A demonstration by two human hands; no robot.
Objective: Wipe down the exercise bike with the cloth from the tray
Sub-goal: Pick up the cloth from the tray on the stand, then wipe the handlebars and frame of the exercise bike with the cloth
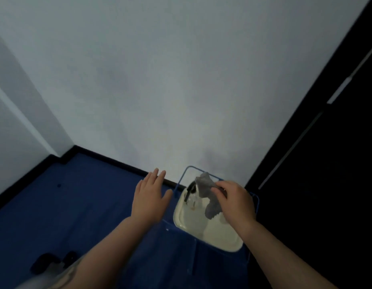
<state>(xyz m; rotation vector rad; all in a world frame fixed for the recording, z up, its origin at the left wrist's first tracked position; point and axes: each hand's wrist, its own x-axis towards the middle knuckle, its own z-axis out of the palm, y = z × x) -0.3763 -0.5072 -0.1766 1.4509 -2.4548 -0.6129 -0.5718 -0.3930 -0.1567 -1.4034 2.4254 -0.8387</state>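
Above the cream tray (220,236), we hold the grey cloth (208,191) with our right hand (236,202), its fingers pinching the crumpled fabric so it hangs down over the tray's far half. Behind the cloth a clear spray bottle (191,193) with a black top sits in the tray's far corner. The tray rests on a blue wire-framed stand (182,180) beside the white wall (160,80). Our left hand (151,197) hovers just left of the tray, fingers straight and slightly spread, holding nothing, over the blue floor (55,205).
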